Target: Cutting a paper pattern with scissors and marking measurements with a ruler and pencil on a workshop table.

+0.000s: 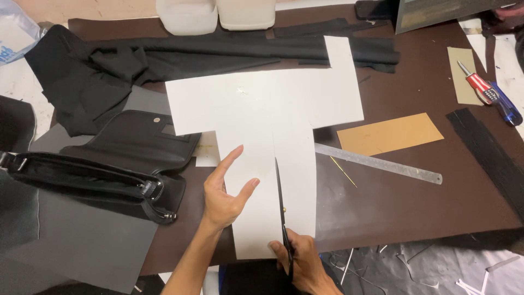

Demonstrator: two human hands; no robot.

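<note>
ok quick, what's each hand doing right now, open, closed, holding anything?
Left hand: open, fingers spread, resting on the white T-shaped sheet.
Right hand: closed on black scissors cutting up the sheet.

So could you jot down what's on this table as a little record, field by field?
surface: dark brown sheet covering the table
left hand: left hand pressing flat on the white T-shaped sheet
right hand: right hand holding black scissors, blades running up the white sheet's stem
left of sheet: black bag, black fabric
right of sheet: metal ruler, tan card, screwdriver
far edge: two white plastic containers
</note>
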